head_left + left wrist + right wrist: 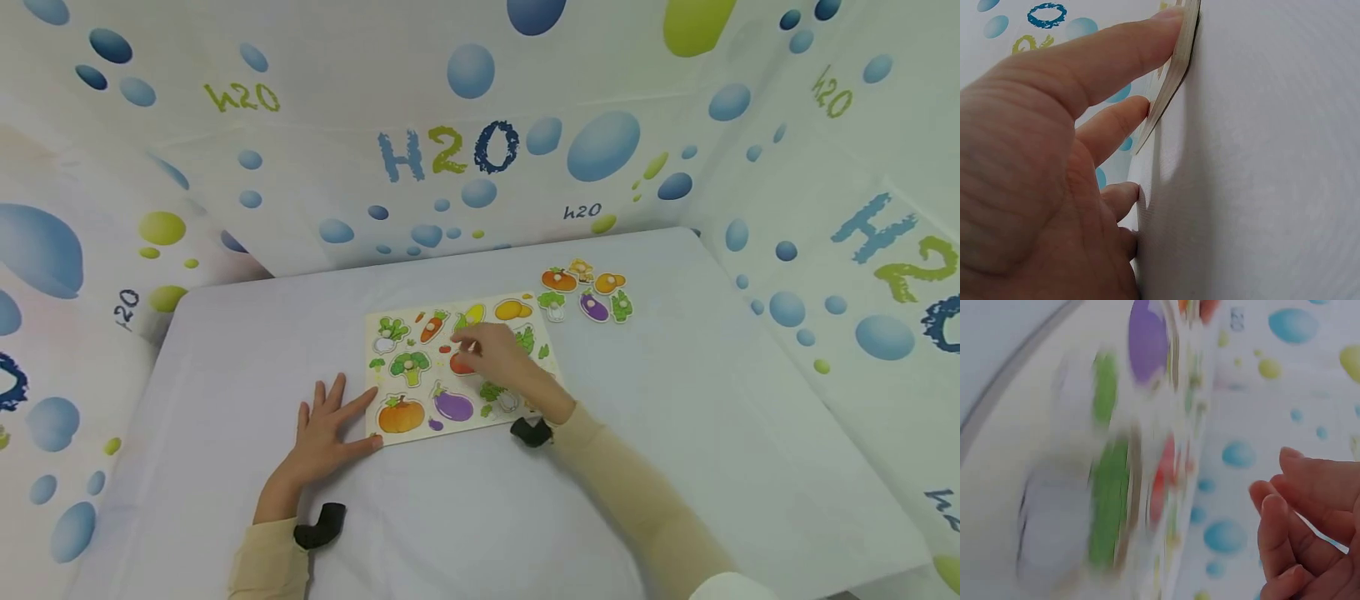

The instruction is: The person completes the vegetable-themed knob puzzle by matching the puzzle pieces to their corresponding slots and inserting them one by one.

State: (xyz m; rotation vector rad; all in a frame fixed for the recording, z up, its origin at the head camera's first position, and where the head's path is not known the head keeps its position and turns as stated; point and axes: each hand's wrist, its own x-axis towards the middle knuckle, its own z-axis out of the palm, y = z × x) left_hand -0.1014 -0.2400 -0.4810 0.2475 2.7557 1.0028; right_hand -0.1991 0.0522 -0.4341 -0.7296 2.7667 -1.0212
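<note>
A cream puzzle board (442,383) printed with vegetables lies on the white table. Its pictures include an orange pumpkin (401,414), a purple eggplant (453,405), a broccoli (409,367) and a carrot (433,326). My left hand (322,433) is spread flat at the board's left side; its thumb and index finger touch the board's edge (1175,72). Over the middle of the board hovers my right hand (498,354), near a red tomato (462,363). Its fingers bend loosely, and the right wrist view shows nothing between the fingertips (1291,453). That view is blurred over the board.
Beyond the board's upper right corner lie several loose vegetable pieces, among them a pumpkin (558,280), an eggplant (594,307) and a pale cauliflower-like piece (552,305). A white cloth with blue and green spots (337,150) hangs behind and beside the table (697,400).
</note>
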